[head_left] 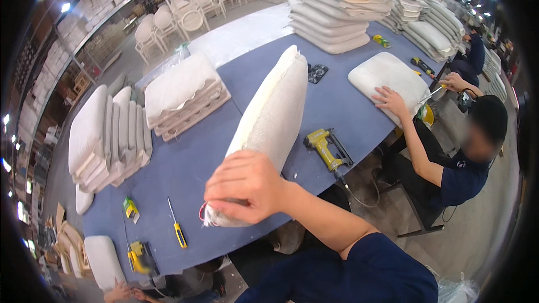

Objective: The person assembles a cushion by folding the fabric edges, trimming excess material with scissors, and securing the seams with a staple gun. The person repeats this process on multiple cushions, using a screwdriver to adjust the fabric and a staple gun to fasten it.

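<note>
My right hand (pixel 247 188) has its fingers curled over the near end of a pale cushion (pixel 269 118), clasping it as it stands on its edge on the blue table (pixel 196 165). My left hand is out of view, so I cannot tell its grip. A yellow staple gun (pixel 327 148) lies to the cushion's right, a screwdriver (pixel 177 224) to its left.

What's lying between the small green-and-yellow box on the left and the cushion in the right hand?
In the head view, a yellow-handled tool lies on the blue table between the box and the cushion.
</note>
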Demonstrator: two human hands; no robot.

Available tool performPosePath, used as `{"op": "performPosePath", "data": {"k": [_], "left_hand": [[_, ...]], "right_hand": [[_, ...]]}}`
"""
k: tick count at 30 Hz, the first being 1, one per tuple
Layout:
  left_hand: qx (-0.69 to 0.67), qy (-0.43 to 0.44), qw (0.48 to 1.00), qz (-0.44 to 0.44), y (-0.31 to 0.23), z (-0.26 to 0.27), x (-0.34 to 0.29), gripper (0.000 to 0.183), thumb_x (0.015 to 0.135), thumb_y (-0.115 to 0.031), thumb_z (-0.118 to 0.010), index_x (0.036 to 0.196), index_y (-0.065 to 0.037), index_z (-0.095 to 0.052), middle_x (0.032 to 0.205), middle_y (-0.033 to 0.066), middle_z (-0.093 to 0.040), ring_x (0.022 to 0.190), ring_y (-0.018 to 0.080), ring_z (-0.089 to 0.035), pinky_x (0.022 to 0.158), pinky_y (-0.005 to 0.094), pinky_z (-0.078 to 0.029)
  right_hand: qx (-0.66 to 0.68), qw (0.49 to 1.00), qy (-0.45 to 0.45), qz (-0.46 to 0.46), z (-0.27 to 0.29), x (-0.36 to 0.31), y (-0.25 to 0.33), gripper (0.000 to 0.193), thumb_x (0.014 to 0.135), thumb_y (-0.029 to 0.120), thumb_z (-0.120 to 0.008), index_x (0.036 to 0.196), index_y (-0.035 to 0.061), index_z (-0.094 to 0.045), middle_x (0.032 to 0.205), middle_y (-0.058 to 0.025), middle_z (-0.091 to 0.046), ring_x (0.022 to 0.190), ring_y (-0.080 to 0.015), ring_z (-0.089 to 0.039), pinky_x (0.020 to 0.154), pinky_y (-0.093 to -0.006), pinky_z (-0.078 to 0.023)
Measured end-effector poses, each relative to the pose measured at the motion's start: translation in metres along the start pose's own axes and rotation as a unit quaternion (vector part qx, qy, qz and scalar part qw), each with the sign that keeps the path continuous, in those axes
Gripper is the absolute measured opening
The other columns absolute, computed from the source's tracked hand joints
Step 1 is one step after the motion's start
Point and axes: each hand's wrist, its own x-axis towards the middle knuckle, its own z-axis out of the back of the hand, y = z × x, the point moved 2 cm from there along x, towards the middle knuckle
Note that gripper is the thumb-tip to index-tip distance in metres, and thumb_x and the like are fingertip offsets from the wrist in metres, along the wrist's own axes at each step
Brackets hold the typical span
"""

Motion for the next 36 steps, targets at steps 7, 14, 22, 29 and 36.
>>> {"op": "performPosePath", "data": {"k": [7, 14, 22, 29, 36], "left_hand": [[-0.058, -0.021, 0.998, -0.015, -0.02, 0.011, 0.013, 0.038, 0.098, -0.032, -0.07, 0.086, 0.003, -0.076, 0.08, 0.0187, -0.078, 0.073, 0.0287, -0.081, 0.063, 0.0404, -0.064], [-0.07, -0.164, 0.982, -0.056, -0.066, 0.039, 0.028, 0.031, 0.095, -0.007, -0.072, 0.09, 0.024, -0.069, 0.08, 0.0248, -0.077, 0.066, 0.033, -0.08, 0.053, 0.0433, -0.068], [-0.133, -0.063, 0.989, -0.018, -0.035, 0.029, 0.009, 0.049, 0.112, -0.04, -0.062, 0.09, 0.002, -0.075, 0.078, 0.0147, -0.074, 0.065, 0.0308, -0.075, 0.057, 0.0439, -0.062], [-0.081, -0.058, 0.995, -0.028, -0.024, 0.029, 0.011, 0.043, 0.106, -0.038, -0.067, 0.094, 0.002, -0.077, 0.081, 0.0159, -0.077, 0.069, 0.0309, -0.076, 0.063, 0.0433, -0.061], [0.033, -0.057, 0.989, -0.131, -0.073, 0.052, -0.035, 0.039, 0.1, -0.037, -0.072, 0.099, 0.001, -0.08, 0.085, 0.0172, -0.08, 0.073, 0.031, -0.077, 0.068, 0.0428, -0.059]], "right_hand": [[-0.06, 0.996, -0.045, 0.04, -0.003, -0.014, 0.015, 0.007, 0.086, 0.013, -0.078, 0.092, 0.0101, -0.079, 0.092, -0.0027, -0.08, 0.082, -0.0212, -0.078, 0.081, -0.0354, -0.058], [-0.055, 0.996, -0.053, 0.037, -0.018, -0.006, 0.008, 0.005, 0.086, 0.013, -0.079, 0.09, 0.0093, -0.077, 0.093, -0.0027, -0.079, 0.086, -0.0223, -0.077, 0.083, -0.0372, -0.058], [-0.068, 0.996, -0.056, 0.033, -0.016, -0.011, 0.009, 0.005, 0.087, 0.013, -0.079, 0.09, 0.0095, -0.076, 0.094, -0.0029, -0.08, 0.086, -0.0224, -0.077, 0.083, -0.0376, -0.058], [-0.05, 0.997, -0.06, 0.019, -0.039, 0.006, -0.006, 0.006, 0.09, 0.015, -0.078, 0.09, 0.0093, -0.076, 0.091, -0.0039, -0.078, 0.086, -0.0245, -0.076, 0.085, -0.0382, -0.058], [-0.065, 0.997, -0.044, 0.01, -0.069, 0.026, -0.024, 0.006, 0.092, 0.016, -0.078, 0.088, 0.0111, -0.076, 0.089, -0.0007, -0.079, 0.087, -0.0235, -0.076, 0.085, -0.037, -0.059]]}}
